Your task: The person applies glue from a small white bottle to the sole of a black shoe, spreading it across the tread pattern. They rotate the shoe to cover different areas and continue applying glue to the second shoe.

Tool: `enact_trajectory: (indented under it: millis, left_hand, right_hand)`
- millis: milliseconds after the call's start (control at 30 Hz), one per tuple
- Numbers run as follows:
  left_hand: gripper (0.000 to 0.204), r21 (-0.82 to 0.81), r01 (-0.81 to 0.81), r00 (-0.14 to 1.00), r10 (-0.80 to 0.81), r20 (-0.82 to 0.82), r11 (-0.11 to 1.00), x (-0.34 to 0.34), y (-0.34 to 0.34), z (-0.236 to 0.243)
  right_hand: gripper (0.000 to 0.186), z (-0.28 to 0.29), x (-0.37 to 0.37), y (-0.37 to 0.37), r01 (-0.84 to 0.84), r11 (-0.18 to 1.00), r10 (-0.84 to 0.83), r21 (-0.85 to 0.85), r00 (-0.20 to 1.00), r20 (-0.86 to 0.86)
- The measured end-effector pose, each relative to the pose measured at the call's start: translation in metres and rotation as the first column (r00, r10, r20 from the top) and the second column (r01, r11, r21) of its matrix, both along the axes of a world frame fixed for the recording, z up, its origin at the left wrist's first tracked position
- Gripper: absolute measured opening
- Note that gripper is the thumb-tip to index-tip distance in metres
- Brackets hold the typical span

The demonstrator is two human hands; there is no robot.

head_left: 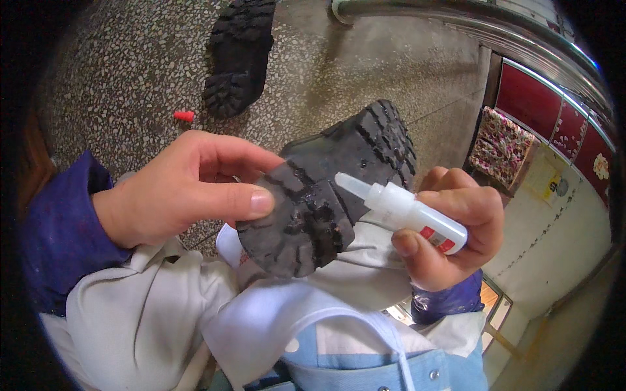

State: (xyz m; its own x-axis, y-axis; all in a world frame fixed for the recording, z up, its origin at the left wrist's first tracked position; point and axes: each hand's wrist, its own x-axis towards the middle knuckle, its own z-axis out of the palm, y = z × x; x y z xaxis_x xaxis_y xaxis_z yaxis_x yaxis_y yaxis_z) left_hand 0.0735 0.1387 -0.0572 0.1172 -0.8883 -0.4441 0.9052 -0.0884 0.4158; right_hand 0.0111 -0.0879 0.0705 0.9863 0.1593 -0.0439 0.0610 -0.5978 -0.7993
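A black lugged shoe (375,153) rests sole up above my lap. Its heel end, nearest me, looks worn and has dark, glossy patches among the treads. My left hand (202,189) pinches the left edge of the heel, thumb on top and fingers underneath. In my right hand (453,221) is a small white glue bottle (417,216) with a red label. The bottle lies tilted, its clear nozzle (351,185) pointing left, just over the middle of the sole. Whether the nozzle touches the rubber I cannot tell.
A second black shoe (240,58) lies sole up on the speckled floor (313,72) beyond my hands. Close to it is a small red cap (184,116). At the right stand a seat with a floral cover (501,144) and dark red panels (528,91). Metal tubing (456,12) crosses the top.
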Motion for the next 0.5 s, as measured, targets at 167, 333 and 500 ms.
enact_trajectory:
  millis: [167, 333, 500]
  left_hand:
    - [0.052, -0.038, -0.045, 0.999, 0.044, -0.033, 0.998, -0.0008, -0.0006, -0.0008]
    - [0.046, -0.087, -0.095, 0.996, 0.094, -0.006, 0.992, -0.0040, 0.0007, -0.0014]
    - [0.043, -0.103, -0.102, 0.995, 0.103, 0.002, 0.989, -0.0046, -0.0001, -0.0021]
  right_hand:
    - [0.039, 0.0002, 0.0045, -0.0018, -0.024, 1.000, 0.024, 0.006, 1.000, 0.003]
    - [0.042, -0.0008, 0.0066, -0.0050, -0.071, 0.996, 0.072, -0.058, 0.997, 0.023]
    - [0.038, 0.0022, 0.0090, -0.0062, -0.074, 0.994, 0.075, -0.077, 0.997, 0.014]
